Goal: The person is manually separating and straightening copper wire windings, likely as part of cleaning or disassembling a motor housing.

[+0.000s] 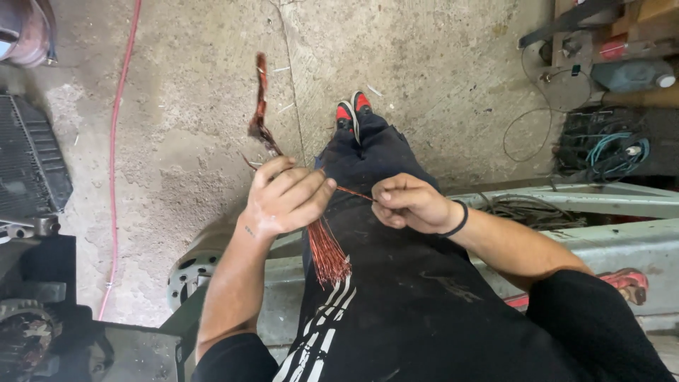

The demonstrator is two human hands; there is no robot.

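My left hand (286,196) is closed around a bundle of thin copper wires (328,255). The bundle's loose ends fan out below the hand over my dark trousers, and its twisted upper part (260,106) sticks up above the hand. My right hand (407,203) pinches a single copper strand (351,192) that runs taut from the bundle across to its fingertips. A black band sits on my right wrist. Both hands hover over my lap.
A red hose (117,141) runs down the concrete floor at left, beside a dark radiator grille (32,163). A metal frame (601,201) with coiled cables lies at right. Tools and a wire tangle (601,148) crowd the upper right. A round metal part (189,272) sits under my left arm.
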